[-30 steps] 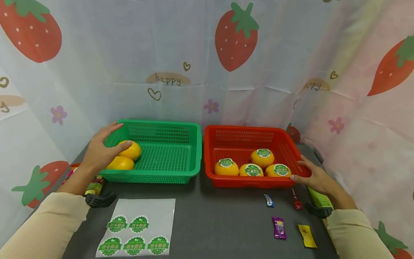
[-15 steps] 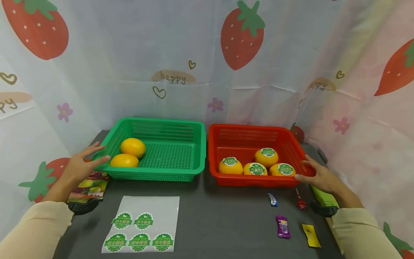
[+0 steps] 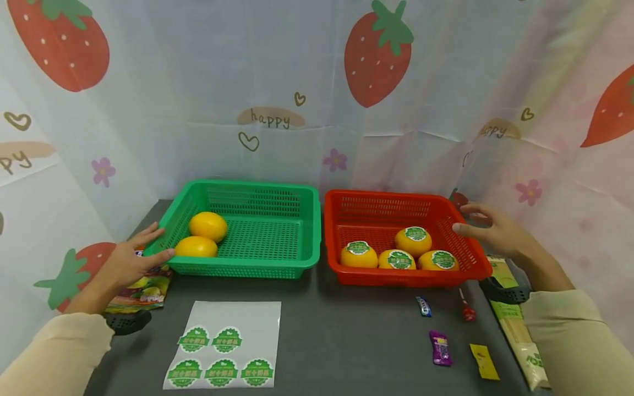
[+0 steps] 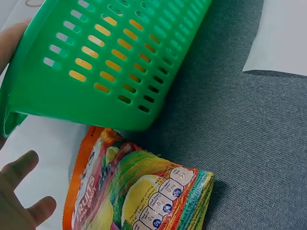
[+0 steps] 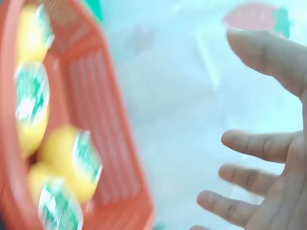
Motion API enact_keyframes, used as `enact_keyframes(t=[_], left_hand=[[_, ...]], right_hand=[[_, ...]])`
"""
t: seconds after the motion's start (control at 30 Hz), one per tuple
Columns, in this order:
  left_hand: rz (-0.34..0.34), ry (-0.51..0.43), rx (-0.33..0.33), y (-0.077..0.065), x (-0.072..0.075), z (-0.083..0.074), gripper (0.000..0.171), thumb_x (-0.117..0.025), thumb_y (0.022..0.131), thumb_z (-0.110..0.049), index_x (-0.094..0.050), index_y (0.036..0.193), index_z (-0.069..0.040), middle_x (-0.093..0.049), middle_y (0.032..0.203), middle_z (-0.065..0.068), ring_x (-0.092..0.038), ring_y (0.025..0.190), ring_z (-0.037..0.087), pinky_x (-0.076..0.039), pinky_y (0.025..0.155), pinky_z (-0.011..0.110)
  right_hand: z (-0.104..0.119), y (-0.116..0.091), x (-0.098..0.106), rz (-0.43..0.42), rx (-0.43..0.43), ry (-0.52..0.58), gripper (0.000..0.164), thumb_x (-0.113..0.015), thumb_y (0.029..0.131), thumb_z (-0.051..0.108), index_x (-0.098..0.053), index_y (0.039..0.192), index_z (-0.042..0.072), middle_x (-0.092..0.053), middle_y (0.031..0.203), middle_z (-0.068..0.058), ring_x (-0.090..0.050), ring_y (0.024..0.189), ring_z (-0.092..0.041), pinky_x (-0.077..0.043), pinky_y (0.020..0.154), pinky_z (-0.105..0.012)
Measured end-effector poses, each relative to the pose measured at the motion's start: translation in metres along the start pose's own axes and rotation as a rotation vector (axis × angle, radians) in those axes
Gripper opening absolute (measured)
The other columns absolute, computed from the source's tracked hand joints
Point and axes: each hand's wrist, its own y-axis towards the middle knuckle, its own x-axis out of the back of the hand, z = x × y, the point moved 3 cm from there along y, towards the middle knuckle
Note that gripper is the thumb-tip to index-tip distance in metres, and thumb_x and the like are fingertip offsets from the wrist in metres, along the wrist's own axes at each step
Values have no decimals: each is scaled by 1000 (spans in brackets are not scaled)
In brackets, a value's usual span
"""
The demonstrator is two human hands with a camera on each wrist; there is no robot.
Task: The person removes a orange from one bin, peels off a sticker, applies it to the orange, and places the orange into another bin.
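Note:
At the left end of the green basket (image 3: 307, 258), my left hand (image 3: 130, 264) is at the rim, fingers extended. In the left wrist view its lower fingers (image 4: 41, 210) are spread apart beside the basket wall. Two plain yellow fruits (image 3: 208, 226) lie inside that basket. My right hand (image 3: 500, 231) is raised over the right end of the red basket (image 3: 482, 269). Its fingers are spread with nothing between them in the right wrist view. Several yellow fruits (image 3: 358, 261) with green-and-white round stickers sit in the red basket.
A white sticker sheet (image 3: 247, 322) with several green labels lies at the front left. A colourful fruit-sweets bag (image 3: 148, 291) rests beside the green basket. Small sweets, a red lollipop (image 3: 468, 313) and a long green packet (image 3: 515, 324) are at the right. A strawberry-print curtain (image 3: 208, 66) stands behind.
My left hand has moved from above the yellow fruits out to the green basket's left rim. My right hand has lifted off the red basket's front right corner. The head view has shifted slightly.

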Motion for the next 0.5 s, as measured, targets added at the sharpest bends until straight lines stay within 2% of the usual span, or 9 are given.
enact_keyframes(t=[0.13, 0.23, 0.37, 0.5], left_hand=[[2, 8, -9, 1, -2, -1, 71, -62, 95, -34, -32, 148, 3, -17, 156, 20, -15, 135, 55, -24, 93, 73], [-5, 27, -18, 1, -3, 0, 70, -62, 95, -34, -33, 147, 3, -18, 156, 20, -17, 134, 55, -27, 92, 72], [-22, 43, -19, 2, -3, 3, 70, -63, 95, -35, -34, 147, 3, -19, 156, 20, -18, 134, 54, -28, 91, 72], [-30, 54, -24, 2, -1, 4, 71, -63, 94, -36, -35, 147, 2, -20, 156, 20, -19, 134, 54, -28, 92, 71]], right_hand=[[42, 8, 0, 4, 40, 25, 70, -60, 93, 45, -37, 143, 1, -38, 143, -28, -35, 129, -47, -33, 98, -64], [72, 16, -9, 34, 62, 37, 70, -60, 93, 47, -38, 145, 5, -40, 144, -23, -37, 129, -43, -31, 100, -62], [106, 33, -32, 98, 112, 108, 69, -61, 93, 46, -40, 145, 7, -39, 147, -17, -37, 132, -39, -30, 102, -59], [131, 54, -65, 139, 157, 137, 67, -63, 91, 47, -43, 142, 9, -43, 143, -12, -42, 127, -34, -35, 101, -54]])
